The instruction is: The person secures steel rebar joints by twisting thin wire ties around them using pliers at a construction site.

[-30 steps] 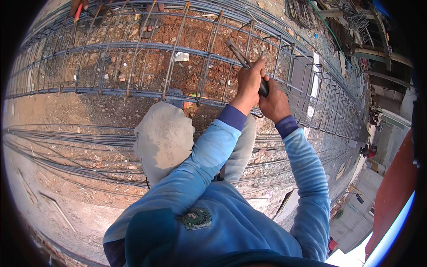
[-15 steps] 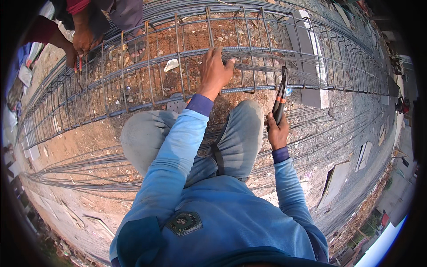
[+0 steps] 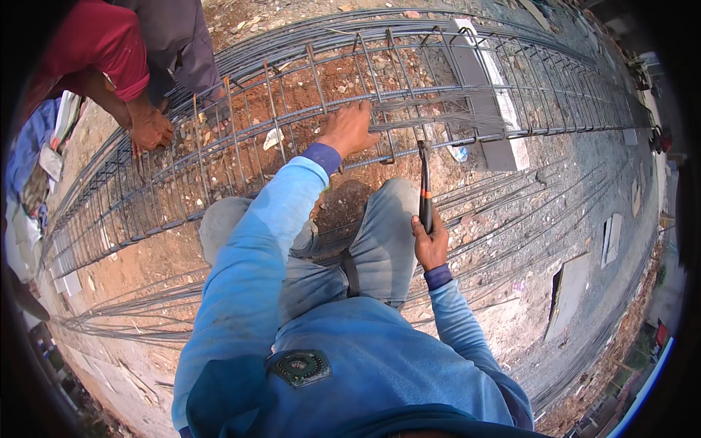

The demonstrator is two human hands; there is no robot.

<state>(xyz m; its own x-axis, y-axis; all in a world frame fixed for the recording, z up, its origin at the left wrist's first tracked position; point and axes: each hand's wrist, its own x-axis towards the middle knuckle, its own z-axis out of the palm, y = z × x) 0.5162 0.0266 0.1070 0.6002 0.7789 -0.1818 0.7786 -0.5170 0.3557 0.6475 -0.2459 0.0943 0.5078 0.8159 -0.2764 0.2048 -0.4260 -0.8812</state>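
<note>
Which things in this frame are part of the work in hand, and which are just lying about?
In hand:
- rebar cage, which the left hand touches
- bundle of thin tie wire lying on the cage by that hand
- pincers held upright in the right hand

Lying about:
- loose rebar rods on the ground
- pale scrap inside the cage
- flat slab

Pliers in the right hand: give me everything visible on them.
The pliers are long and slim, dark metal with an orange band partway along. They stand nearly upright, the nose up near the lower bar of the rebar cage, contact unclear. The right hand grips the lower handles, over the right knee. Jaw state is too small to tell.
</note>
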